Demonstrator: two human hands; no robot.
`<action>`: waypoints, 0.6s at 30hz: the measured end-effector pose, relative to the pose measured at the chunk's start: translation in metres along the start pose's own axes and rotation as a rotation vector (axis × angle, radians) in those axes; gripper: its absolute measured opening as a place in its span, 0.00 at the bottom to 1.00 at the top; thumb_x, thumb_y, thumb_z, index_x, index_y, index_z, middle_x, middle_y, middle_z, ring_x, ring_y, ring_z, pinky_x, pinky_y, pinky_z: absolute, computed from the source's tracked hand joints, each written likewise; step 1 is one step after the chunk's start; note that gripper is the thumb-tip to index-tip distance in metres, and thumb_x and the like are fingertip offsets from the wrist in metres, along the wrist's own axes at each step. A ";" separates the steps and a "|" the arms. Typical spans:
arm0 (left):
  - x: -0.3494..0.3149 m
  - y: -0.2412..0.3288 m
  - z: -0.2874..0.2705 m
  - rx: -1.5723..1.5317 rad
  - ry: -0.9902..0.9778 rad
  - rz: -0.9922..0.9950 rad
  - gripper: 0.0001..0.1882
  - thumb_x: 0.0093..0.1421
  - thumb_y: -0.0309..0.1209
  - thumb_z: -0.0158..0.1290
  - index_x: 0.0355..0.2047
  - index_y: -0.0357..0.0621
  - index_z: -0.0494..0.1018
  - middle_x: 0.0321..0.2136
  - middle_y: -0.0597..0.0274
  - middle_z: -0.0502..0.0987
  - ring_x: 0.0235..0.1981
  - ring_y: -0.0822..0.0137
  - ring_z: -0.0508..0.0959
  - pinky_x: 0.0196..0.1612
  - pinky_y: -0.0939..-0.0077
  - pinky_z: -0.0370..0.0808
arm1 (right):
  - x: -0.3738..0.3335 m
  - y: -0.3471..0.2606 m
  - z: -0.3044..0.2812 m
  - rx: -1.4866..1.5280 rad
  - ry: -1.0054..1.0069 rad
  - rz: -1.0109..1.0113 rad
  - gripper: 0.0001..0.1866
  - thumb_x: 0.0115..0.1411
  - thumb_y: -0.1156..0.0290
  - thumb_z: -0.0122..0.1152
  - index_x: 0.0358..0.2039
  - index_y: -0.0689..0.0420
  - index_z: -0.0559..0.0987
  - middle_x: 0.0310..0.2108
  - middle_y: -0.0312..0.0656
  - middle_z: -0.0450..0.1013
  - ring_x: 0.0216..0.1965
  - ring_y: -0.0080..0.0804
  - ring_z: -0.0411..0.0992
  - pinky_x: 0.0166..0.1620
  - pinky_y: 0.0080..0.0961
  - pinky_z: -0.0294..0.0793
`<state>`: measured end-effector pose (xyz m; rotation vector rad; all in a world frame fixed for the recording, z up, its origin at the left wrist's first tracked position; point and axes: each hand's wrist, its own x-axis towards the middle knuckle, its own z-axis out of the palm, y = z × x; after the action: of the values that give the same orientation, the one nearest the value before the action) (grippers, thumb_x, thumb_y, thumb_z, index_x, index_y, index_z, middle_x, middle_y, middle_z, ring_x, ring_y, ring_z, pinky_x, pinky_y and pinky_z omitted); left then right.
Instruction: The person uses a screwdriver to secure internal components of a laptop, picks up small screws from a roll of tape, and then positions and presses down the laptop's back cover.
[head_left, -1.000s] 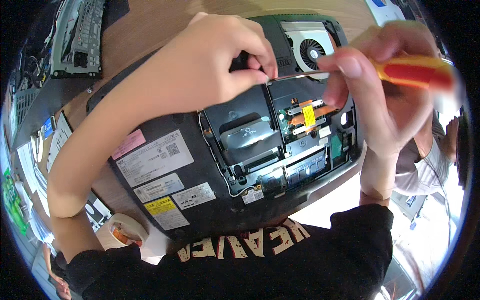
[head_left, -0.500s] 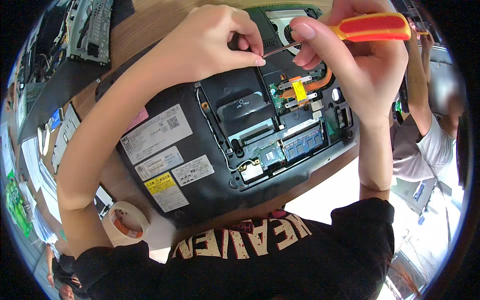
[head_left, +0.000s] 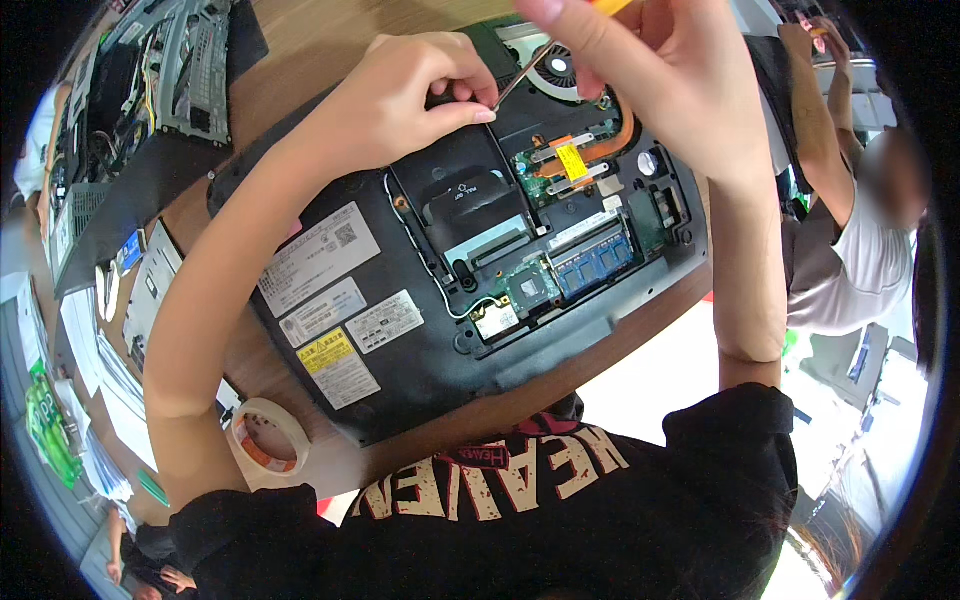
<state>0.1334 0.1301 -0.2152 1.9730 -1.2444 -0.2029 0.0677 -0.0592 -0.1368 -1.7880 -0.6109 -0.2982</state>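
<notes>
Got the yellow-handled screwdriver [head_left: 526,74] held in my right grip [head_left: 690,95], slanting down over the opened-up laptop [head_left: 460,205], which lies underside-up on the worktop [head_left: 330,20]. My left grip [head_left: 420,98]'s pinching that screwdriver by its tip.

Right hand [head_left: 670,85]: screwdriver [head_left: 525,74] | left hand [head_left: 425,95]: at its tip | laptop [head_left: 398,262]: underside up

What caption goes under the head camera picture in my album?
Screwdriver in the right hand, reaching the fingertips of the left hand, over an overturned, opened laptop.
</notes>
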 end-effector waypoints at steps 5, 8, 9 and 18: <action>0.009 -0.002 0.001 0.038 -0.005 0.065 0.07 0.51 0.29 0.58 0.28 0.37 0.75 0.24 0.62 0.73 0.26 0.70 0.69 0.31 0.76 0.66 | 0.001 -0.033 -0.016 0.135 0.022 0.194 0.20 0.63 0.72 0.52 0.54 0.57 0.60 0.34 0.38 0.69 0.27 0.17 0.70 0.27 0.12 0.70; 0.000 -0.008 0.000 0.084 0.050 0.038 0.07 0.50 0.29 0.60 0.28 0.41 0.77 0.23 0.64 0.74 0.24 0.72 0.69 0.30 0.77 0.66 | 0.008 -0.003 -0.015 0.165 -0.081 0.049 0.11 0.62 0.74 0.53 0.45 0.60 0.69 0.28 0.36 0.70 0.27 0.17 0.72 0.27 0.12 0.71; 0.000 -0.009 0.000 0.088 0.042 0.046 0.07 0.50 0.29 0.60 0.28 0.41 0.77 0.23 0.64 0.74 0.24 0.72 0.69 0.30 0.77 0.66 | 0.008 -0.002 -0.014 0.164 -0.070 0.019 0.08 0.62 0.74 0.53 0.41 0.61 0.71 0.26 0.36 0.71 0.26 0.17 0.72 0.27 0.12 0.71; -0.002 -0.012 -0.001 0.055 0.023 -0.004 0.05 0.51 0.27 0.59 0.29 0.41 0.78 0.23 0.66 0.71 0.24 0.74 0.65 0.29 0.81 0.63 | 0.008 -0.020 -0.015 -0.489 0.020 -0.341 0.13 0.50 0.73 0.67 0.23 0.63 0.70 0.14 0.38 0.69 0.17 0.19 0.68 0.22 0.17 0.66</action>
<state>0.1415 0.1350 -0.2234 2.0195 -1.2427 -0.1489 0.0656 -0.0671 -0.1120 -2.1361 -0.8847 -0.7488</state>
